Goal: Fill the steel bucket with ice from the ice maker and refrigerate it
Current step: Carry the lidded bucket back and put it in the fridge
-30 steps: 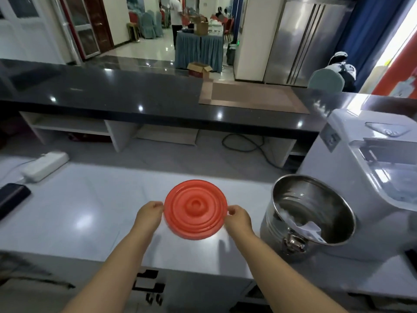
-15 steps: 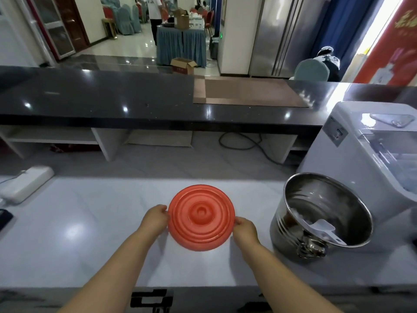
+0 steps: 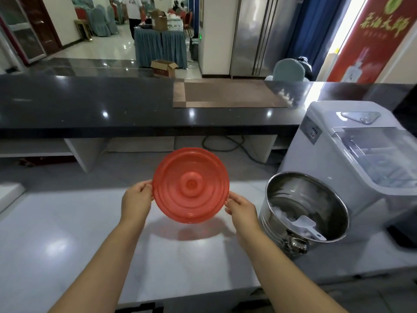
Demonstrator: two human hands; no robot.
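A round red lid [image 3: 191, 185] with raised rings hangs above the white counter [image 3: 67, 240], tilted toward me. My left hand [image 3: 136, 203] grips its left rim and my right hand [image 3: 241, 207] grips its right rim. To the right stands the steel bucket [image 3: 293, 197], upright and uncovered, with some ice and a white plastic scoop [image 3: 304, 224] inside. A metal clasp shows on its near side. Right behind the bucket sits the white ice maker [image 3: 334, 163] with a clear lid, ice visible inside.
A long black counter [image 3: 90, 105] with a brown mat runs across behind the work surface. A steel refrigerator [image 3: 259, 35] stands in the far room. A person stands at a blue-skirted table far back. Cables lie under the black counter.
Both hands have lifted the red lid off the counter and tilted it up. The view has shifted left to right, bringing the bucket and ice maker closer to centre.
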